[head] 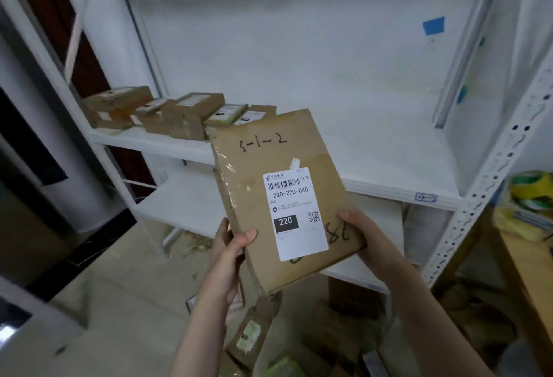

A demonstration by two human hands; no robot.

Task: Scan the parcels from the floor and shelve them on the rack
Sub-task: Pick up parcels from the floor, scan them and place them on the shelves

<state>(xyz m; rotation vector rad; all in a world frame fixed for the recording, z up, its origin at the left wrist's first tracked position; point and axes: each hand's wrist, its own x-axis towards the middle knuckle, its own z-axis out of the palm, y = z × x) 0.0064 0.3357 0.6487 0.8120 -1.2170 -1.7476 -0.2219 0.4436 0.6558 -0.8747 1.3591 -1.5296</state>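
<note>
A white metal rack fills most of your view, its middle shelf running across in front of you. On the left part of that shelf a row of small cardboard boxes sits close together, several touching. You hold a flat brown cardboard parcel in the air in front of the shelf edge, tilted, with its far end raised towards the shelf. It bears handwritten marks and a white shipping label with a barcode and the number 220. Your left hand is closed around the parcel's near left edge, thumb on top. Your right hand clasps the near right corner, fingers underneath. More parcels lie blurred on the floor below your arms. At the far right, yellow and green tape rolls rest on a wooden table.
</note>
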